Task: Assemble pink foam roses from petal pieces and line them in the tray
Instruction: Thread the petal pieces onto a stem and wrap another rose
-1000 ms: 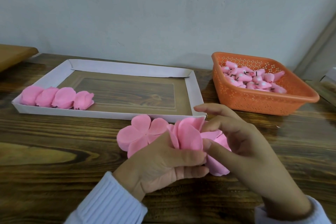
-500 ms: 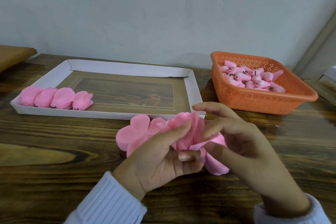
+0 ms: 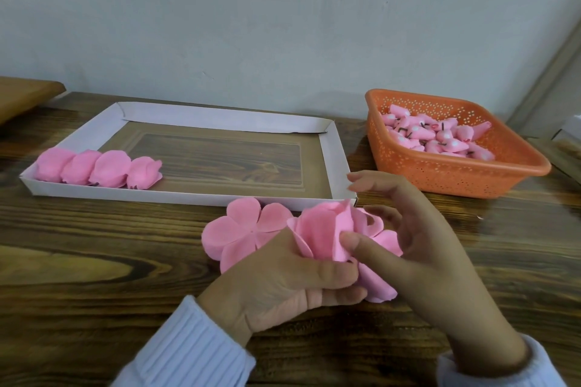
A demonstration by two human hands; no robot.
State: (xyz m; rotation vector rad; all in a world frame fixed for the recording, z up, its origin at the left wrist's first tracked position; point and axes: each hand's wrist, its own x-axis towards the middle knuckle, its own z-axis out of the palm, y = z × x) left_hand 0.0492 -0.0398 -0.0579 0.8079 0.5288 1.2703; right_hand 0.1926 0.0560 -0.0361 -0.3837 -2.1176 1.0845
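My left hand [image 3: 283, 280] grips a half-formed pink foam rose [image 3: 323, 232] from below, just in front of the tray's near right corner. My right hand [image 3: 418, 248] presses its thumb against the rose's folded petals, with the fingers curved over its far side. A flat flower-shaped petal piece [image 3: 235, 229] lies on the table to the left of the rose, and more petal pieces [image 3: 377, 286] lie under my hands. Several finished roses [image 3: 97, 168] stand in a row at the left end of the white cardboard tray [image 3: 334, 160].
An orange perforated basket [image 3: 456, 179] at the back right holds several pink rose buds [image 3: 440, 138]. The wooden table runs to a pale wall behind. A wooden board edge [image 3: 25, 94] shows at the far left.
My left hand has closed back round the base of the rose, and my right thumb has moved onto the petals. The petals now stand more upright and gathered.
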